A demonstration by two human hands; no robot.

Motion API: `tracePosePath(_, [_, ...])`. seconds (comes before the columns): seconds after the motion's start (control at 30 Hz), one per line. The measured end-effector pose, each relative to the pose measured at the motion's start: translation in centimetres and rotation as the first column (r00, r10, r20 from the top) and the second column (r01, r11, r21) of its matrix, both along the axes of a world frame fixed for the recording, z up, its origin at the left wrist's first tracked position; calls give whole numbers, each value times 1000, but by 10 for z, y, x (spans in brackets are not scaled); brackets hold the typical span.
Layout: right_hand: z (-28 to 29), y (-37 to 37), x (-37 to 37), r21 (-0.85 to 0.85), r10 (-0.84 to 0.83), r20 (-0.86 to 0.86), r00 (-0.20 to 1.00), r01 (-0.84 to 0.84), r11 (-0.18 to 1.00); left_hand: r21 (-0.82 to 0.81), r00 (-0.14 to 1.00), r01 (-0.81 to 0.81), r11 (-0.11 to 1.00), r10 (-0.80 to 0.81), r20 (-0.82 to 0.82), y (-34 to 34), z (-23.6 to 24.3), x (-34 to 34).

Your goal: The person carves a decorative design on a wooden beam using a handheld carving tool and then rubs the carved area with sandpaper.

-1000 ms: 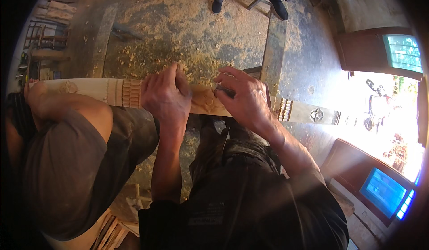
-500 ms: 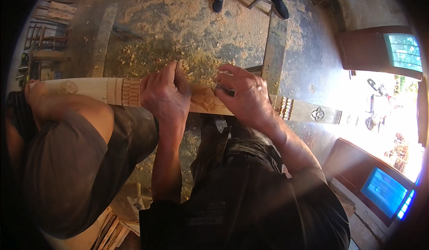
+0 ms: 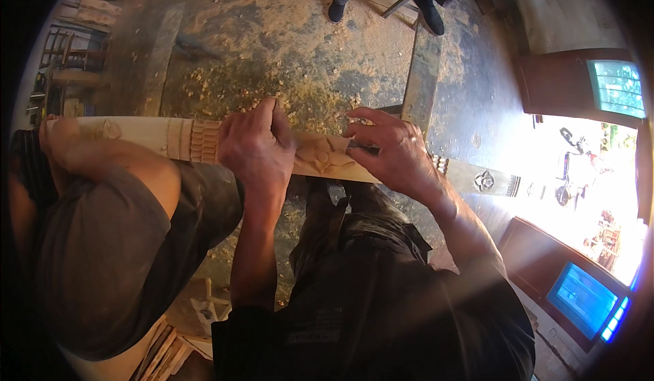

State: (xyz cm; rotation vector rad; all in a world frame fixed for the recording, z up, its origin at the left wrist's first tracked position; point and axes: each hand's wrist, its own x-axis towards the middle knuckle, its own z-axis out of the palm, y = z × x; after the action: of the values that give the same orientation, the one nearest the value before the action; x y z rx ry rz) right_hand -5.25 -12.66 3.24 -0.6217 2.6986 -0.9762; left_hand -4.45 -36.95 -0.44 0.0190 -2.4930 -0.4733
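A long carved wooden beam [image 3: 323, 155] lies crosswise in front of me, with a leaf-like relief showing between my hands. My left hand [image 3: 257, 142] is closed in a fist over the beam, thumb uppermost; what it grips, if anything, is hidden. To its right, my right hand [image 3: 395, 148] curls over the beam, its fingers bent around a dark thing that I cannot make out. Ribbed carved bands [image 3: 204, 140] cross the beam left of my left hand. Beyond my right hand a carved flower motif [image 3: 484, 180] shows.
At the left sits another person [image 3: 102, 245], whose hand rests at the beam's left end. Wood shavings [image 3: 204, 81] litter the floor ahead. Another person's shoes [image 3: 428, 11] are at the top. Stacked wood strips [image 3: 162, 350] lie lower left. A bright doorway opens at the right.
My right hand has shifted slightly right along the beam, uncovering more of the leaf relief. My left hand stays closed in nearly the same place. The view has tilted a little.
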Motion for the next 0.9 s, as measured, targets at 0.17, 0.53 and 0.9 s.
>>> tracePosePath(0.17, [-4,-14,-4,-77,-6,-4,1000,6,997,-14,1000,2,1000,-2,-2,1,-1,-2])
tracePosePath(0.53, [1,2,9,1,-19,-4,1000,19,1000,5,999,-21,1000,21,30,0,-5,1])
tracePosePath(0.9, [-2,-8,17,-3,-116,-50,992,116,993,-29,1000,-29,999,29,6,2,-3,1])
